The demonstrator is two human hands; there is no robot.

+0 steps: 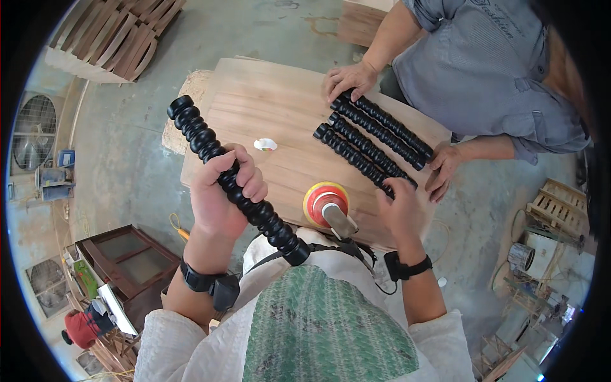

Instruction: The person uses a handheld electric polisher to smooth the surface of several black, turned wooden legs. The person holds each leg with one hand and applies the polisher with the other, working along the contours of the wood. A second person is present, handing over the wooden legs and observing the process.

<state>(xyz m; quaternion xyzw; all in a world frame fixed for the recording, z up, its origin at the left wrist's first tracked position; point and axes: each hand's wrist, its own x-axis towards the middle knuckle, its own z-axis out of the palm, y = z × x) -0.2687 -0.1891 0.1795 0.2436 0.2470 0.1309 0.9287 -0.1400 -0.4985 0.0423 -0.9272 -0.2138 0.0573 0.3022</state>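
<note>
A black ribbed flexible tube (207, 145) is wrapped in the fingers of my left hand (219, 191). It slants above the table, its lower end close to my body. Several similar black ribbed tubes (349, 151) lie side by side on the wooden tabletop (254, 102) to the right. My right hand (405, 210) is closed about the near end of the closest one, slightly blurred. Across the table, a co-worker's hand (351, 81) rests on the far ends of these tubes. The co-worker's other hand (444, 167) is beside their near right ends.
A red and yellow round sander (326, 204) stands on the table's near edge. A small white piece (265, 144) lies mid-table. Stacked curved wooden parts (118, 38) are at the far left, a dark framed panel (130, 261) at the near left, and a wooden crate (559, 207) at right.
</note>
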